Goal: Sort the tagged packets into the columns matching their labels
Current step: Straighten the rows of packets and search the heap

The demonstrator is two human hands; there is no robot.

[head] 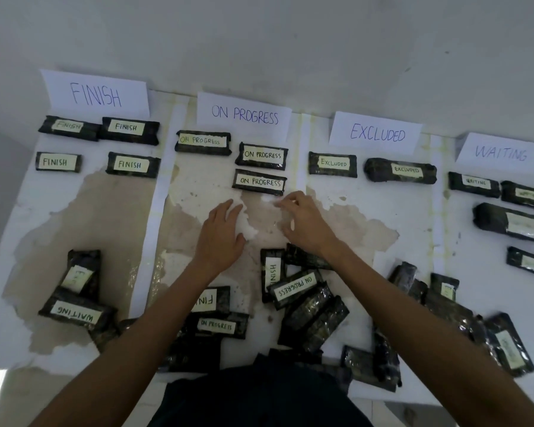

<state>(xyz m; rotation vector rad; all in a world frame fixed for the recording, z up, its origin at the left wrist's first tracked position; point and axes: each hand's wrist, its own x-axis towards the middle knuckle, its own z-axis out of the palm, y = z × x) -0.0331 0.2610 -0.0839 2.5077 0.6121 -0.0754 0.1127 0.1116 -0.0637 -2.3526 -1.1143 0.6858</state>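
We log ON PROGRESS packet, axis slanted, between our right hand (nearer; loosely curled, empty) and the near table edge; left hand flat, empty.

Left hand and right hand sit empty below an ON PROGRESS packet.

Four header sheets, thirteen sorted packets, plus a loose pile too jumbled to count.
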